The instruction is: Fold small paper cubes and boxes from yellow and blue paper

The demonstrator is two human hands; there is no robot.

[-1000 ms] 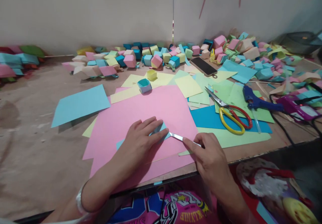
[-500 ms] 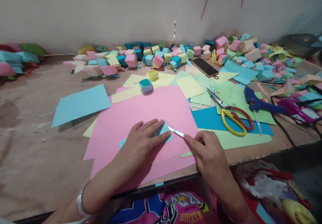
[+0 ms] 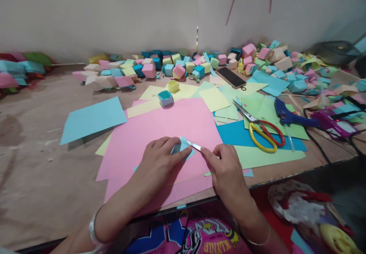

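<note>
On the pink sheets, my left hand (image 3: 158, 162) presses down a small folded piece of light blue paper (image 3: 180, 146), thumb and forefinger on either side of its raised part. Another bit of blue shows at the palm's left edge. My right hand (image 3: 225, 168) is closed round a thin metal knife (image 3: 196, 146), forefinger stretched along it. The knife's tip meets the right side of the blue paper by my left fingertips. Its handle is mostly hidden in my right hand. The pink paper (image 3: 160, 122) lies flat beneath both hands.
Scissors (image 3: 260, 130) and a blue glue gun (image 3: 294, 117) lie at right, with a phone (image 3: 231, 77) behind. Small open paper boxes (image 3: 166, 98) stand beyond the hands. Folded paper cubes (image 3: 178, 71) line the wall. A blue sheet (image 3: 94, 119) lies left.
My right hand has moved left with the knife, its tip now further along the blue paper. My left fingers have drawn in and bent more.
</note>
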